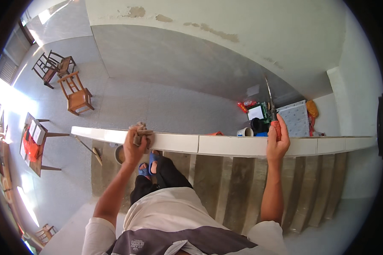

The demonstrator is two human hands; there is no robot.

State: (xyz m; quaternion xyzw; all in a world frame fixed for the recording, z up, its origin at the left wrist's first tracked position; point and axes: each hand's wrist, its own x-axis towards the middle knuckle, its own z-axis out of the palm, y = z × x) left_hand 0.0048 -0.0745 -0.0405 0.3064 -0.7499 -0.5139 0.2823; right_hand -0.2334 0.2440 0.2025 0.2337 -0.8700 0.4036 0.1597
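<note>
A white tiled ledge (234, 145) crosses in front of me from left to right. My left hand (135, 148) is closed around a crumpled greyish-brown rag (141, 132) at the ledge's left part. At the right, my right hand (278, 144) grips the red handle of a tool (275, 126). Its dark neck and long, thin metal part point away from me, past the ledge; the exact kind of tool is unclear. The palm hides the lower end of the handle.
Stairs (238, 187) run below the ledge on my side, where my feet in blue slippers (153, 161) stand. A bowl (120, 154) and a long-handled brush (97, 155) lie left. Beyond are a wooden chair (77, 100), a table (32, 142), a white bucket (245, 132) and a patterned board (294, 119).
</note>
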